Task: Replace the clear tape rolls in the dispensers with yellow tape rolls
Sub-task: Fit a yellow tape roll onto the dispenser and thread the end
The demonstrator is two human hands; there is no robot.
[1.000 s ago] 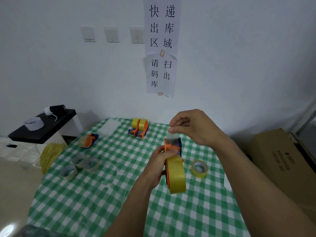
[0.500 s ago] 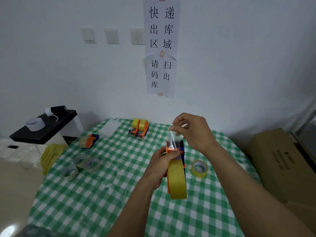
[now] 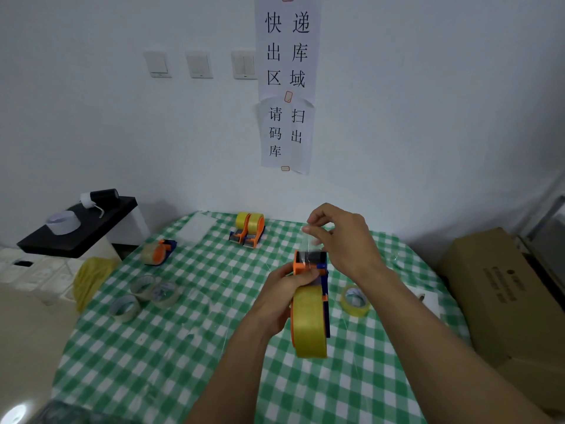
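Note:
My left hand (image 3: 282, 293) grips an orange and blue tape dispenser (image 3: 308, 267) held above the table, with a yellow tape roll (image 3: 308, 322) mounted on it. My right hand (image 3: 339, 237) pinches the loose tape end (image 3: 305, 243), pulled up from the dispenser's front. A loose yellow roll (image 3: 354, 301) lies right of it. Two dispensers with yellow rolls (image 3: 249, 229) stand at the far edge. A dispenser with a clear roll (image 3: 157, 252) sits at far left. Three loose clear rolls (image 3: 146, 293) lie at left.
The round table has a green checked cloth (image 3: 183, 347). A black shelf (image 3: 76, 231) with a white tape roll and a black cylinder stands at left, with a yellow bag (image 3: 91, 276) below. A cardboard box (image 3: 507, 295) stands at right. A white card (image 3: 428, 301) lies near it.
The dispenser has dropped slightly lower and my right hand has come down closer to its front, still pinching the tape end. Nothing on the table moved.

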